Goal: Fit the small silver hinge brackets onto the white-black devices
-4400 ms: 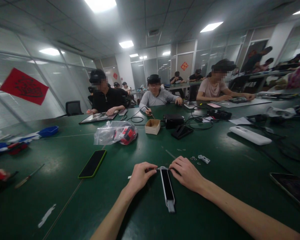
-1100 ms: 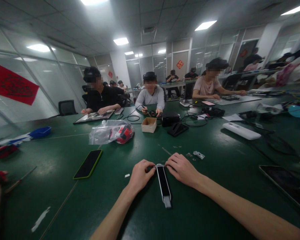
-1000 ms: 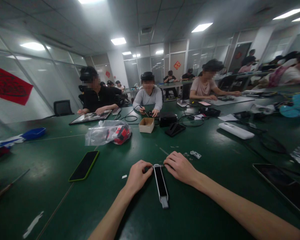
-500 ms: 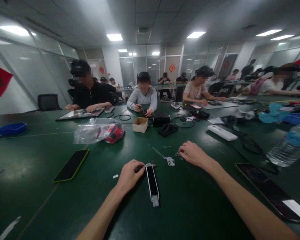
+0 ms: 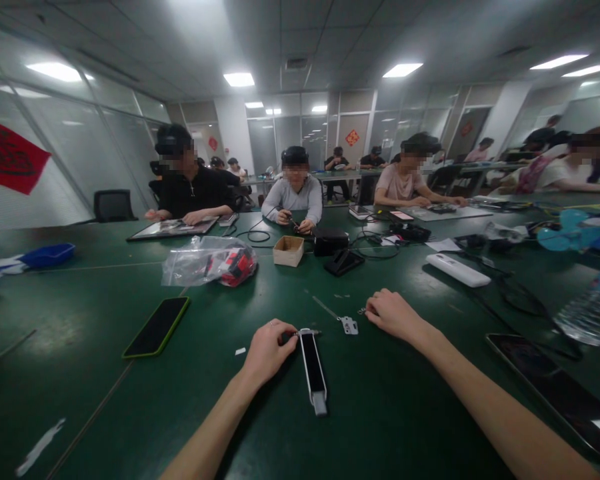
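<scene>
Head cam: left hand (image 5: 270, 350) pinching upper end of black-and-white device (image 5: 313, 365); right hand (image 5: 394, 316) fingertips nearly closed at small rings (image 5: 363, 311), grip unclear.

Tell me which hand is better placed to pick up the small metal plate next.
Probably the right hand: its fingertips are close to the metal plate, by tiny rings, while the left hand pinches the far end of the black-and-white device.

Left hand (image 5: 269, 348): what looks like a thin, light ring (image 5: 273, 323) on one finger. Right hand (image 5: 396, 316) bare. Forearms (image 5: 463, 377) bare behind the fingers.
</scene>
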Motion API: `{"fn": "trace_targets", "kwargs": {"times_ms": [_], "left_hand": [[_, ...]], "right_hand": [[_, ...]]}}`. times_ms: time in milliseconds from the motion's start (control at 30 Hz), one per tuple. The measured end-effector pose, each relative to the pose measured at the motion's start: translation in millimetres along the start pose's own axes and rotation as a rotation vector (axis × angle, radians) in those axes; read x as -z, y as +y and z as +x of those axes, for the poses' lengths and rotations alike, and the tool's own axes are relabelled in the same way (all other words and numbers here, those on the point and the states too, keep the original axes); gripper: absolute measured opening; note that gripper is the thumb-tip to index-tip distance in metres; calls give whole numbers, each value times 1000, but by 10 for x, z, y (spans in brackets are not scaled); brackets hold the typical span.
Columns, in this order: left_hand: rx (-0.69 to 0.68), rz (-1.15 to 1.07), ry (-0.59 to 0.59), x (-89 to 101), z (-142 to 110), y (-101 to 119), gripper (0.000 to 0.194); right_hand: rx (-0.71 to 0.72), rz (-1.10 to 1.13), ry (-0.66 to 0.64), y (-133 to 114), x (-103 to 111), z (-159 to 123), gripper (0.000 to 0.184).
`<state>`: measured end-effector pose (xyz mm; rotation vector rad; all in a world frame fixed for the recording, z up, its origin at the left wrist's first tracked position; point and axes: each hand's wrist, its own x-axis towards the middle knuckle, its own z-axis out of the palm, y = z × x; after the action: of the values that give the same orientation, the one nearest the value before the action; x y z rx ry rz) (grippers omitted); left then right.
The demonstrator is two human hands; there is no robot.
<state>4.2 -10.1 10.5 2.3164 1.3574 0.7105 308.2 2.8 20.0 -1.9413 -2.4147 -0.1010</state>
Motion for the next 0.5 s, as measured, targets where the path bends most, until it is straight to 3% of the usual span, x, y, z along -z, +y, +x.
{"fn": "trace_targets", "kwargs": {"times_ms": [500], "left_hand": [[-10, -7, 25, -21, -15, -27, 19]], "right_hand": [[30, -147, 69, -120, 23, -3, 23]]}}
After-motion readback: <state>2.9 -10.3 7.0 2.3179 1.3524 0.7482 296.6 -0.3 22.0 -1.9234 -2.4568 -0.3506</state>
